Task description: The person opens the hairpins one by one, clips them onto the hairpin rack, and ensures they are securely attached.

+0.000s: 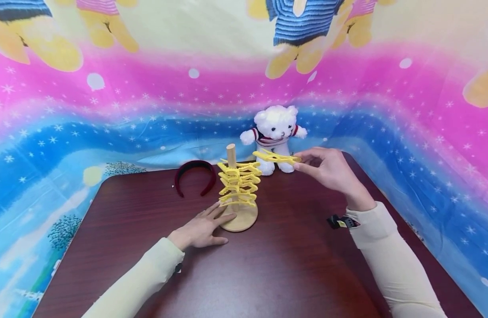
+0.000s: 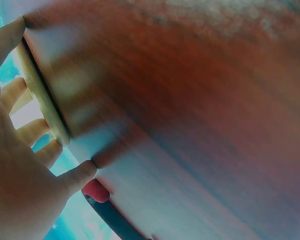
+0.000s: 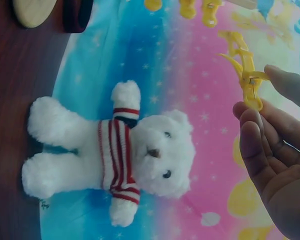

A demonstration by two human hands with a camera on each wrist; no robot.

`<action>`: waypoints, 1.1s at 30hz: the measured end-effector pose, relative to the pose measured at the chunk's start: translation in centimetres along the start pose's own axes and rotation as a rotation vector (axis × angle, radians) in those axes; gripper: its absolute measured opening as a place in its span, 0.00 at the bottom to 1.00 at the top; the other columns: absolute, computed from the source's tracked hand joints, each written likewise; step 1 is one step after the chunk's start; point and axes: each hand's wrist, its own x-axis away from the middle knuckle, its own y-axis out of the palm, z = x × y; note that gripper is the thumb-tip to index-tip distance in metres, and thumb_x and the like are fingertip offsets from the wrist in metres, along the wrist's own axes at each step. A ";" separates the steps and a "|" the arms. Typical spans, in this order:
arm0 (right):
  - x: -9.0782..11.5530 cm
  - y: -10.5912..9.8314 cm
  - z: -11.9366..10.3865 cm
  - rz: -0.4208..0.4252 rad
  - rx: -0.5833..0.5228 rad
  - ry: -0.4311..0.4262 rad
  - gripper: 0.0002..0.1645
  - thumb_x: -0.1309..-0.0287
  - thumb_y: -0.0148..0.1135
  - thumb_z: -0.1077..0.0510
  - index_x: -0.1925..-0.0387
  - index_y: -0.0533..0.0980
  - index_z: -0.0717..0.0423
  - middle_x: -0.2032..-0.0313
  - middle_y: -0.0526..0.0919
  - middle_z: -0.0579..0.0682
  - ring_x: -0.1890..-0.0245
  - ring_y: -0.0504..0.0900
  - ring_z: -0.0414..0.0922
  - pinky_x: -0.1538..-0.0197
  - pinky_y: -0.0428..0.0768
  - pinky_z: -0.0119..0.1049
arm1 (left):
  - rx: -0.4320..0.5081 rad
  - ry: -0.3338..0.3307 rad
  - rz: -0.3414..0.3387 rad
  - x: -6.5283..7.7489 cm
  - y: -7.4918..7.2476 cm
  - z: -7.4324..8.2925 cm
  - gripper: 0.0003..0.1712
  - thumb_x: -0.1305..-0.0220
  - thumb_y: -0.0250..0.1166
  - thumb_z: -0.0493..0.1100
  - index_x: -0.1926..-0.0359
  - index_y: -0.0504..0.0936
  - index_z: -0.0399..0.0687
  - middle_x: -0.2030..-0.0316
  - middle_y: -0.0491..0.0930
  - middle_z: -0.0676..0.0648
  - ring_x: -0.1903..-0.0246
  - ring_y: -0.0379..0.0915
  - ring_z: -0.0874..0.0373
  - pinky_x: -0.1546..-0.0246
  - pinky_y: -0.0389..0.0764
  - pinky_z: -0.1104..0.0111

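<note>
In the head view a round wooden base [image 1: 245, 220] carries an upright wooden post [image 1: 231, 152]. Several yellow clothespins [image 1: 240, 181] are clipped to that post, one above another. My left hand [image 1: 202, 227] rests on the base with its fingers spread; the left wrist view shows the fingertips along the edge of the base [image 2: 46, 107]. Right of the post and near its top, my right hand [image 1: 327, 170] pinches another yellow clothespin [image 1: 277, 157] by its handle end. Seen from the right wrist, this clothespin [image 3: 247, 75] has its jaws apart, clear of the post.
A white teddy bear [image 1: 279, 128] in a striped sweater stands at the back of the dark wooden table [image 1: 267, 274]. Left of the post lies a dark red headband [image 1: 194, 164]. A colourful printed cloth [image 1: 188, 119] hangs around the table's back and sides.
</note>
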 end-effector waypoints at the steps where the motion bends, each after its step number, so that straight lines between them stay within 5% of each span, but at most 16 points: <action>1: 0.0 0.0 -0.1 -0.001 -0.003 -0.006 0.17 0.44 0.73 0.45 0.52 0.86 0.41 0.66 0.88 0.41 0.68 0.83 0.38 0.65 0.79 0.34 | -0.001 -0.002 -0.002 0.0 0.0 0.0 0.45 0.36 0.62 0.68 0.23 0.54 0.73 0.21 0.49 0.44 0.20 0.36 0.44 0.27 0.56 0.42; 33: -2.9 3.1 -5.3 -0.106 -0.053 -0.219 0.15 0.43 0.72 0.48 0.53 0.86 0.44 0.66 0.89 0.40 0.66 0.82 0.36 0.60 0.81 0.37 | -0.012 0.013 0.016 -0.1 0.2 -0.1 0.45 0.37 0.62 0.67 0.23 0.55 0.71 0.21 0.51 0.43 0.20 0.36 0.42 0.27 0.57 0.42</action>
